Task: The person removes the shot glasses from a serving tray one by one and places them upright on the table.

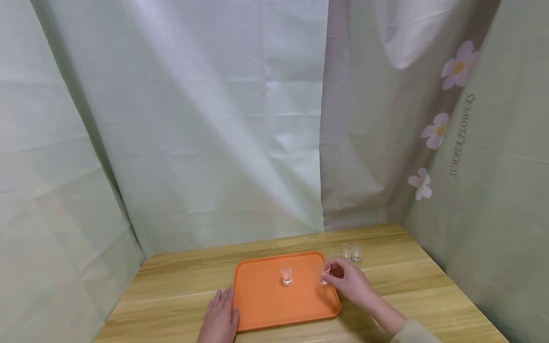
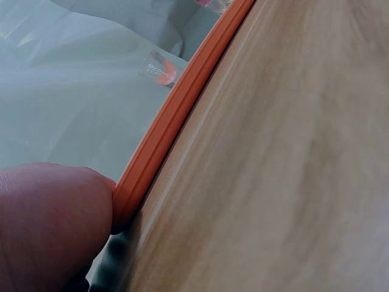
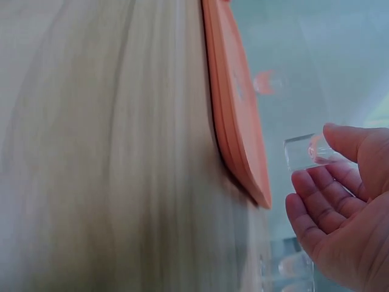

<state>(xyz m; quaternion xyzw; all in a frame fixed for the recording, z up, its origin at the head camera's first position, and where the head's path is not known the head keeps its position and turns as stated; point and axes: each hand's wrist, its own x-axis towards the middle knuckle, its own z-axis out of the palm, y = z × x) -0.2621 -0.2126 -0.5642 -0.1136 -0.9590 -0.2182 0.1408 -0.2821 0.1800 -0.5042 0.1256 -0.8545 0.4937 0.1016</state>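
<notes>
Between the thumb and fingers of my right hand (image 1: 348,282) is a small clear shot glass (image 1: 323,275), pinched over the right part of the orange tray (image 1: 274,305). The right wrist view shows this held glass (image 3: 299,153) at the fingertips, with the thumb on one side and curled fingers on the other. A second clear shot glass (image 1: 286,275) stands upright on the tray, back of its middle. My left hand (image 1: 219,317) lies at the tray's left edge with its fingers extended. In the left wrist view its thumb (image 2: 55,219) touches the tray's rim (image 2: 164,128).
Two more clear shot glasses (image 1: 351,253) stand side by side on the wooden table (image 1: 180,290), behind the right hand and right of the tray. Pale curtains (image 1: 214,143) enclose the table at the back and both sides.
</notes>
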